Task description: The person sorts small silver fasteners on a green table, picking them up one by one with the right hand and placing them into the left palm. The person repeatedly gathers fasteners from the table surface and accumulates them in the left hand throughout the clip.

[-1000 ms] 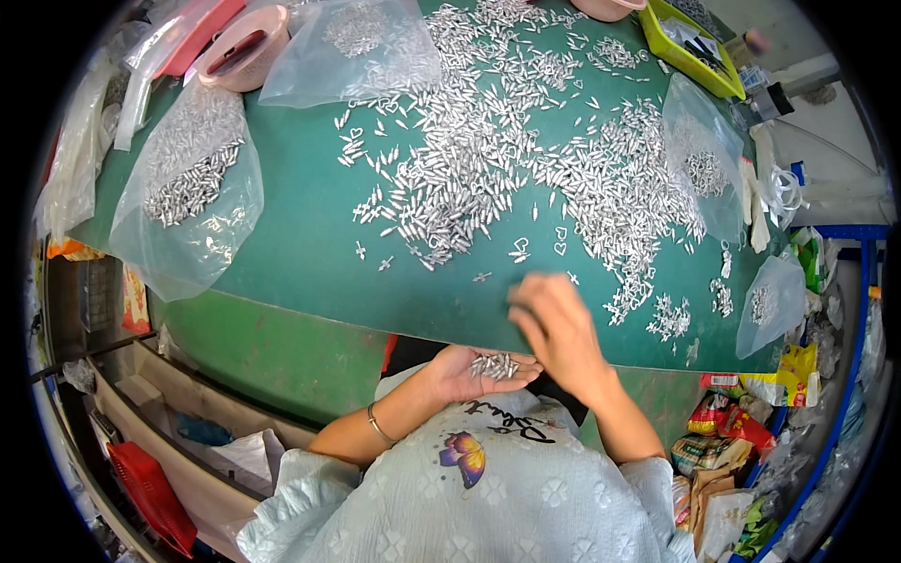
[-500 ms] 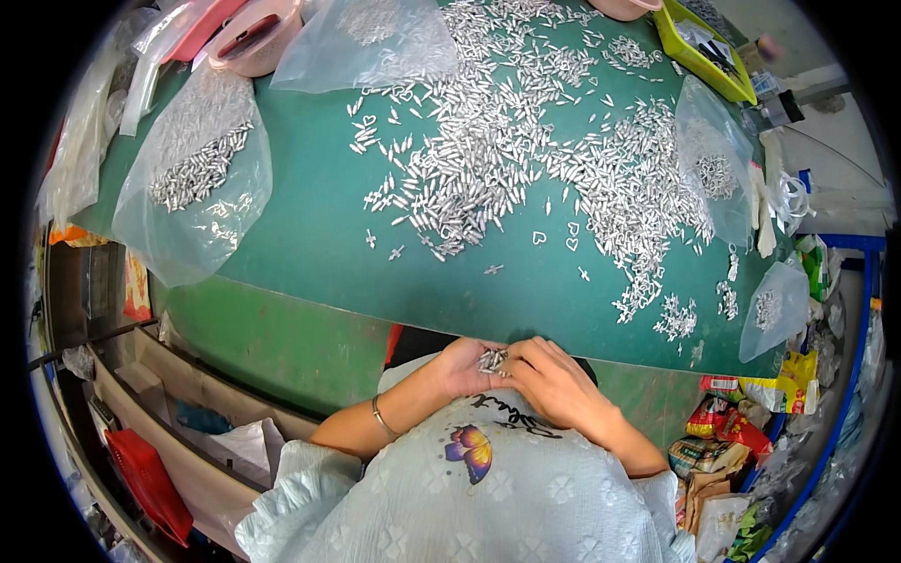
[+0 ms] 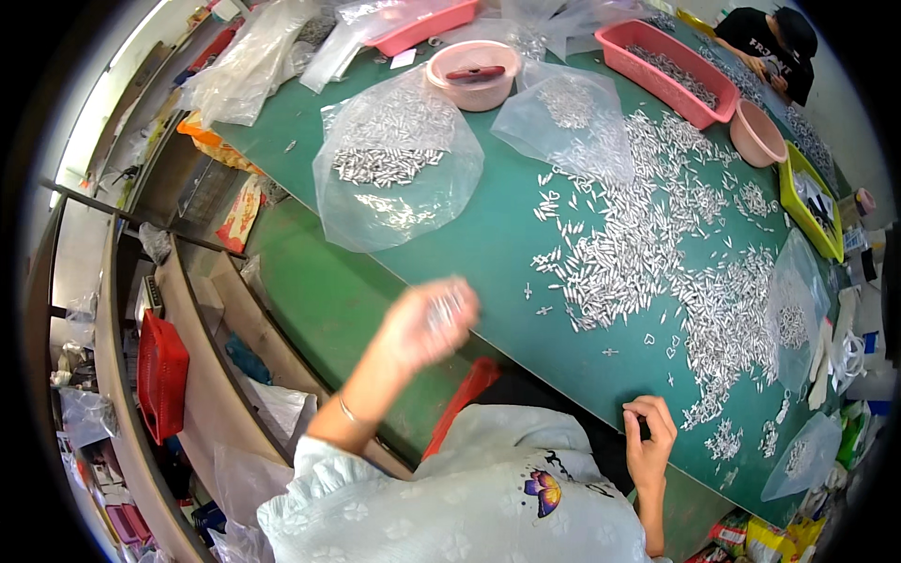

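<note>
My left hand (image 3: 424,324) is raised at the table's near edge, blurred by motion. Its fingers are cupped around several small silver bullet-shaped metal pieces (image 3: 445,310). Beyond it lies a clear plastic bag (image 3: 404,211) with a heap of similar pieces (image 3: 385,167) inside. My right hand (image 3: 649,436) rests at the near table edge, lower right, with its fingers curled inward; whatever they may hold is hidden. A wide loose pile of silver pieces (image 3: 619,253) spreads over the green table (image 3: 488,244), with a few cross-shaped and heart-shaped pieces (image 3: 649,339) near its front.
A pink bowl (image 3: 474,94) holding a red object, a second clear bag (image 3: 563,122) and a long pink tray (image 3: 648,38) stand along the back. A yellow-green basket (image 3: 798,188) is at the right. A co-worker (image 3: 774,52) sits at the far right. Left stand drawers and a red basket (image 3: 161,375).
My hands were together at the table edge; now they are apart. The left has moved left and forward toward the bag with the metal pieces. The view has turned left.
</note>
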A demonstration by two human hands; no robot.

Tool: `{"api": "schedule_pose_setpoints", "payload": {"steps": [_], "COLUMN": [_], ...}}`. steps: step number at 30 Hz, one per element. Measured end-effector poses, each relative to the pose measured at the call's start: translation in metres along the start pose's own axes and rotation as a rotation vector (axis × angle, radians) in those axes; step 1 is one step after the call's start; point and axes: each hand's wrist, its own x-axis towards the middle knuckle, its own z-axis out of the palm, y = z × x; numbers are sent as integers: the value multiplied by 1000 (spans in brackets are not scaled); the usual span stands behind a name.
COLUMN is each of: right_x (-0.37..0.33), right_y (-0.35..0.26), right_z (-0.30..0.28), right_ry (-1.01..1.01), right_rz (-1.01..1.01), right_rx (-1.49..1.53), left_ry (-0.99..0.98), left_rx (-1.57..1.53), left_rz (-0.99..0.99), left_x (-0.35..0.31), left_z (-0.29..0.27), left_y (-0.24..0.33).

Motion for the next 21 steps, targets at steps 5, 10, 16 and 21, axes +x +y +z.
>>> {"api": "schedule_pose_setpoints", "payload": {"steps": [5, 10, 16, 21], "right_x": [5, 23, 75, 132], "right_y": [-2, 8, 53, 71], "right_z": [-6, -32, -67, -33], "right_ry": [21, 186, 271, 75], "right_rz": [-49, -96, 108, 252], "right_rx": [-16, -205, -613, -775], "left_ry": [286, 346, 57, -337], "left_rx": [87, 582, 1212, 2174], "left_rz": [936, 1213, 1335, 879], "left_x": [42, 66, 93, 162], "left_z": [69, 42, 70, 133], "left_y": [150, 164, -42, -97]}}
